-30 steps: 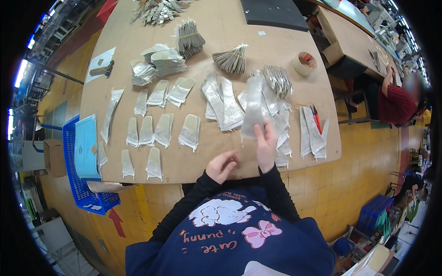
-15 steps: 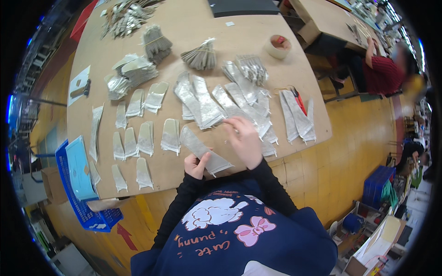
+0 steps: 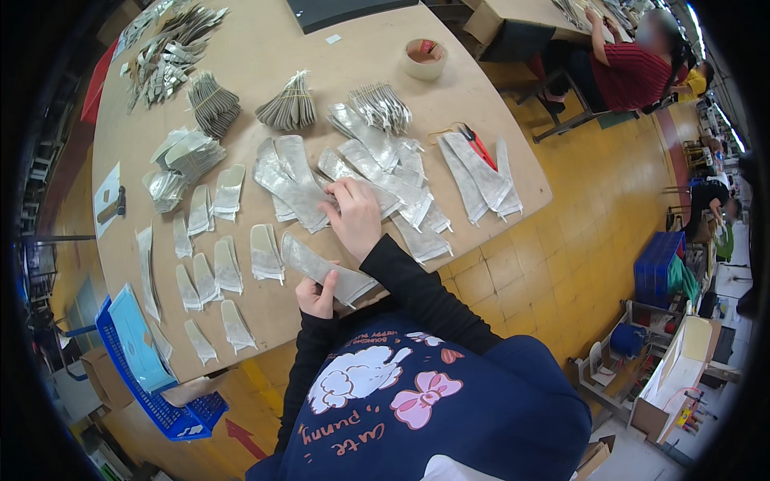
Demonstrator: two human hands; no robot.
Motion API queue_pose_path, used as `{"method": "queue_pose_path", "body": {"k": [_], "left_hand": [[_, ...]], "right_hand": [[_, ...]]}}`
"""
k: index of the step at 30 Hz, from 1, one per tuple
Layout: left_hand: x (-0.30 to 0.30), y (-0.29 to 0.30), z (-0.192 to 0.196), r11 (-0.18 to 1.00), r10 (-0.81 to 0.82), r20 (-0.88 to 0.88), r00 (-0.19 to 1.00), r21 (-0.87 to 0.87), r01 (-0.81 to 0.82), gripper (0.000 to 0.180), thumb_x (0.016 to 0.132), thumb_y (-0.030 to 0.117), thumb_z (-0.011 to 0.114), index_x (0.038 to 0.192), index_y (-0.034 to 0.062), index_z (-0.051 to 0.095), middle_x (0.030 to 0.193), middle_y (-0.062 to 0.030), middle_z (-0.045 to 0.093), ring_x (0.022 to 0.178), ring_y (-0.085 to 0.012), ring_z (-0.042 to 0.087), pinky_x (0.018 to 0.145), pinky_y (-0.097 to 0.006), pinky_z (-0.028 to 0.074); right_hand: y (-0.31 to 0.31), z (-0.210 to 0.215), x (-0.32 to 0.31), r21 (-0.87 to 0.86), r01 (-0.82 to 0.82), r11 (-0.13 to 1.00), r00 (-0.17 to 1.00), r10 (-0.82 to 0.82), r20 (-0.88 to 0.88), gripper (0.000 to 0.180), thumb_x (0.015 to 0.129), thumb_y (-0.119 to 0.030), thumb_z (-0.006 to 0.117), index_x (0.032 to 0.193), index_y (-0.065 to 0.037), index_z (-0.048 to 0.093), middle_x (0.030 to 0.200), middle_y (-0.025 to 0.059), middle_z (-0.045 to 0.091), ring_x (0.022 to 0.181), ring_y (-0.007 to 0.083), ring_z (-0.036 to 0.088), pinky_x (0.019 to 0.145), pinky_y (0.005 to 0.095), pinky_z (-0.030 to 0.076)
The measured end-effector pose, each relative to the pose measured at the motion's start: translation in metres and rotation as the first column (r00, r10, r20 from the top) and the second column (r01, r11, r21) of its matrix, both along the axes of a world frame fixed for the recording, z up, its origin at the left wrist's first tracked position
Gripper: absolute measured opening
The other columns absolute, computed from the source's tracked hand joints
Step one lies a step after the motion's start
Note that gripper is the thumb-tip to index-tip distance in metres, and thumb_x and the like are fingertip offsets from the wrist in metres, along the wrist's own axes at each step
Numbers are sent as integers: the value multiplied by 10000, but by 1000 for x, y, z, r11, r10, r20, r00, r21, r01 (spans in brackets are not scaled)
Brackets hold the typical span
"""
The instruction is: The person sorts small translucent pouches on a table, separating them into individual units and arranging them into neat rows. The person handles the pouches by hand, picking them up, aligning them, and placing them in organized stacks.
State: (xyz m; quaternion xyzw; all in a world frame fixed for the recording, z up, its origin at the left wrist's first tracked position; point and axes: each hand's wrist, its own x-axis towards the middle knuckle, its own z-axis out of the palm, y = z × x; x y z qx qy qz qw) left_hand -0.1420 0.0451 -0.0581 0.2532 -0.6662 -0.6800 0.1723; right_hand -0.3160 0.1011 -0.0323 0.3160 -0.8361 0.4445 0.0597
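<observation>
My left hand pinches a silver-grey tapered fabric piece near the table's front edge, thumb on top. My right hand reaches over the middle of the table. Its fingers are bent, with thumb and forefinger apart, at the edge of a pile of long silver-grey fabric pieces; whether the fingertips touch a piece is hard to see. Right of that hand lies another overlapping pile of silvery pieces. Left of the held piece, small tapered pieces lie in loose rows.
Banded bundles and a tape roll stand farther back. Red-handled snips lie by more pieces at right. A blue basket is beside the table's left edge. A person in red sits at another table.
My right hand has moved from beside the held piece up to the pile's edge. My left hand keeps hold of its piece. The whole view has shifted and turned slightly.
</observation>
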Motion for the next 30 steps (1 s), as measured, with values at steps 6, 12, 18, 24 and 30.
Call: {"method": "queue_pose_path", "body": {"k": [6, 12, 18, 24, 30], "left_hand": [[-1, -1, 1, 998, -18, 16, 1000, -56, 19, 211, 925, 118, 632, 1018, -67, 673, 919, -103, 697, 789, -121, 610, 714, -260, 486], [-1, 3, 3, 999, 7, 6, 1000, -43, -6, 210, 922, 122, 637, 1029, -52, 684, 876, -84, 690, 761, -112, 613, 686, -255, 487], [0, 2, 4, 999, -3, 19, 1000, -39, 3, 199, 915, 128, 646, 1025, -30, 697, 834, -67, 679, 716, -102, 605, 635, -250, 477], [-1, 2, 5, 996, -3, 20, 1000, -86, 5, 195, 908, 132, 656, 1030, -13, 706, 815, -60, 670, 683, -93, 581, 606, -245, 457], [-3, 3, 9, 992, -4, -3, 1000, -123, 3, 203, 906, 130, 657, 1046, -9, 708, 815, -61, 672, 698, -97, 580, 631, -251, 459]], "right_hand": [[11, 8, 6, -295, 91, 951, 961, -6, 278, 191, 901, -133, 645, 1037, -6, 601, 867, 149, 671, 737, 264, 655, 673, 331, 496], [72, 26, 12, -346, 357, 868, 817, -110, 566, 211, 953, -124, 590, 1120, -2, 547, 919, 139, 674, 803, 176, 642, 722, 282, 496], [123, 33, 19, -216, 134, 967, 912, -35, 408, 164, 887, -75, 634, 1024, 13, 618, 870, 117, 664, 766, 212, 603, 707, 316, 480], [115, 34, 30, 162, -222, 962, 975, 216, 54, 121, 816, -74, 667, 934, -64, 691, 866, 71, 652, 856, 250, 598, 869, 359, 372], [78, 41, 23, 23, -38, 999, 994, 35, 103, 131, 835, -95, 653, 956, -56, 686, 934, 89, 658, 921, 272, 607, 803, 382, 435]]}}
